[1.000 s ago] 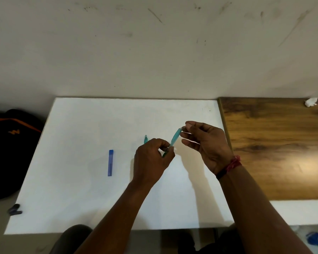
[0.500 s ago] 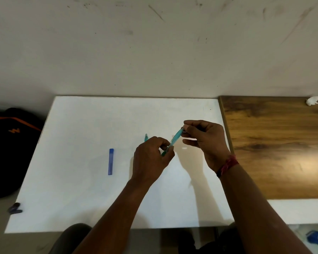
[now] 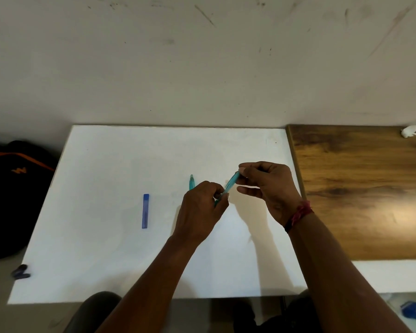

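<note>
My left grip (image 3: 202, 210) pinches the lower end of a teal pen barrel (image 3: 230, 185), and my right grip (image 3: 267, 186) pinches its upper end. The barrel slants in the air above the white table (image 3: 106, 260). A second teal piece (image 3: 191, 182) shows just beyond my left knuckles. A blue stick (image 3: 145, 211) lies flat, further left.

Left hand (image 3: 199, 209), right hand (image 3: 270, 188): fingers curled, seemingly pinching.
</note>
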